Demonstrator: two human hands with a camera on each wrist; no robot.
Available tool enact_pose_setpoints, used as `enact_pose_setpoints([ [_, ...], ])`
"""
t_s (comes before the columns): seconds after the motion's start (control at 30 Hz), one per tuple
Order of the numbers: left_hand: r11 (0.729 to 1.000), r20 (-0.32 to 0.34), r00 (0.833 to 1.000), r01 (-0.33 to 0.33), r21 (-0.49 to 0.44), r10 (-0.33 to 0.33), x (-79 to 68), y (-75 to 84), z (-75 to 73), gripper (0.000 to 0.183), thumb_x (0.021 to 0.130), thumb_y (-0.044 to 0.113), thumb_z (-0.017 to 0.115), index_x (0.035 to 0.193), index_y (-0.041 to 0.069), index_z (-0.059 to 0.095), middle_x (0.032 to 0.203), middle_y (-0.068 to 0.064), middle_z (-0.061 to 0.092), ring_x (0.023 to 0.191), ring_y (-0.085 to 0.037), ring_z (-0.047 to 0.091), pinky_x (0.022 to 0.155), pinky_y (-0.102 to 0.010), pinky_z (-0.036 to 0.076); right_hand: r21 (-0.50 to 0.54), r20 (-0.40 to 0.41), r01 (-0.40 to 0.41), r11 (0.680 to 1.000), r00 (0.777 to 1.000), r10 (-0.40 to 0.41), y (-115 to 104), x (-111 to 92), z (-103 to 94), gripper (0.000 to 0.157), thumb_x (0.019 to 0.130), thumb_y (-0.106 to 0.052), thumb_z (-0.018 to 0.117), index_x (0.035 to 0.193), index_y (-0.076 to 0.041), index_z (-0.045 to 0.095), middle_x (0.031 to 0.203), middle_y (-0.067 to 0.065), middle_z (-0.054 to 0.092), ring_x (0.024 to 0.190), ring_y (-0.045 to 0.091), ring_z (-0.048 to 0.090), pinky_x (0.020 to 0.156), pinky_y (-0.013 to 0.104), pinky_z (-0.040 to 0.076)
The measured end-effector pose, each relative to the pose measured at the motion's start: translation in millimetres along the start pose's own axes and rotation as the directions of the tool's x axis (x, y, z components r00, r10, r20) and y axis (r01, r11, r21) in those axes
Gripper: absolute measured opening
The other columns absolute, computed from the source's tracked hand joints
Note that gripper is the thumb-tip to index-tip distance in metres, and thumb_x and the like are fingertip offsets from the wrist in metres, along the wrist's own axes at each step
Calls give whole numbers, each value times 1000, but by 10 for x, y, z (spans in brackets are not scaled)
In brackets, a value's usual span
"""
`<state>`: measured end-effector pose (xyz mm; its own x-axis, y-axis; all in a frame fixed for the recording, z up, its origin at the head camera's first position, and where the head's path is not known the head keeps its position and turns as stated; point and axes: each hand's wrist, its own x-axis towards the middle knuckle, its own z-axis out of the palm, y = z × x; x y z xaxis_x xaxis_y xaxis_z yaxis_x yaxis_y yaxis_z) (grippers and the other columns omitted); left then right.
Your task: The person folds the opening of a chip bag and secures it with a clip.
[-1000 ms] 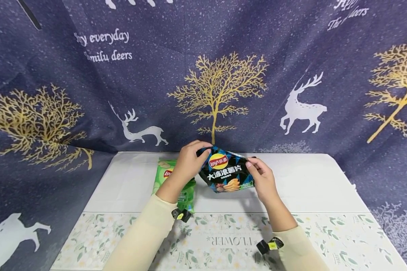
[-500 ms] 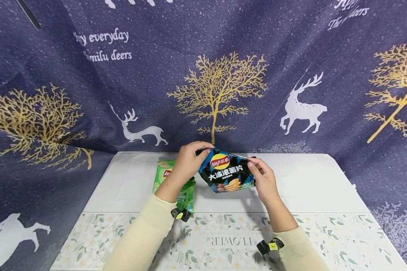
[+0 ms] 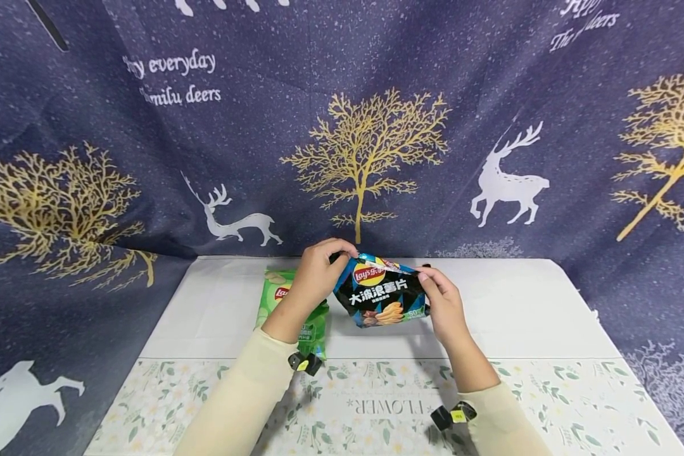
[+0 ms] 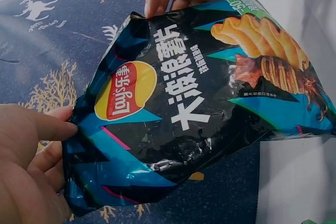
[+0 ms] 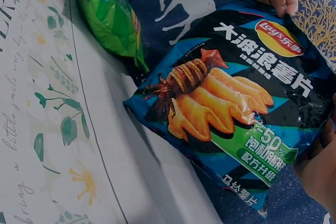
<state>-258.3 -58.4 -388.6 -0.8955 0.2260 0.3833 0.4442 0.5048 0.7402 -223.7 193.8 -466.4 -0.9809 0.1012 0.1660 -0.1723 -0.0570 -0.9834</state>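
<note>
left hand [image 3: 321, 267] and right hand [image 3: 446, 304] pinched the black chip bag [image 3: 383, 296] along its top, aloft near the far edge of the surface [image 3: 513, 310]; work seemed unfinished, seam parting untellable, green bag [image 3: 316, 326] unheld.

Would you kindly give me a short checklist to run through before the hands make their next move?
1. Grip of the left hand: ok, pinching an upper corner of the black chip bag.
2. Grip of the right hand: ok, holding the opposite side near the top.
3. Printed front facing the wearer: ok.
4. Full head view of the green chip bag: not ok, partly hidden behind the left forearm.
5. Black chip bag opened: cannot tell.
</note>
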Motion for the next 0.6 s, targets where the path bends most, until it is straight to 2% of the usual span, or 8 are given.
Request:
enact_pose_setpoints([
  [0.1,1000,-3,1000,-4,1,4,-3,8,4,17,102,16,61,97,23,76,113,5,73,52,-16,36,58,-32,40,11,5,9,1000,1000,-9,0,-1,-5,32,108,-33,48,115,-10,69,116,-9,66,109,5,62,93,16,52],
  [0.17,1000,-2,1000,-1,-8,1,-5,11,6,18,101,15,60,97,23,75,114,5,73,48,-13,31,52,-28,37,7,-4,8,1000,1000,-8,-10,-5,-1,30,107,-33,50,113,-11,69,117,-9,66,110,5,61,96,15,50],
  [0.3,999,4,1000,15,-33,-15,-14,21,10,21,100,13,58,96,23,75,115,3,72,42,-12,24,43,-26,30,-43,-24,5,999,1000,-6,-18,0,8,23,104,-27,57,110,-7,67,107,-12,68,104,6,60,92,17,49],
  [0.37,999,10,1000,23,-43,-23,-19,29,9,21,99,14,57,95,24,75,115,4,72,43,-13,27,44,-27,32,-49,-24,13,999,1000,-14,-19,4,17,24,103,-22,59,110,0,64,101,-13,67,101,7,58,92,19,48],
  [0.5,997,38,999,41,-61,-39,-32,47,5,19,100,19,56,96,24,74,115,6,70,50,-14,50,53,-30,48,-44,-12,34,998,999,-35,-17,3,25,23,102,-18,61,109,4,62,97,-13,66,97,8,58,90,20,48],
  [0.6,997,53,998,29,-65,-25,-38,44,7,15,100,21,57,98,23,72,117,3,69,69,-17,65,67,-37,56,-40,-7,47,998,999,-48,-12,4,25,23,102,-17,61,109,5,62,98,-13,66,97,7,58,90,19,48],
])
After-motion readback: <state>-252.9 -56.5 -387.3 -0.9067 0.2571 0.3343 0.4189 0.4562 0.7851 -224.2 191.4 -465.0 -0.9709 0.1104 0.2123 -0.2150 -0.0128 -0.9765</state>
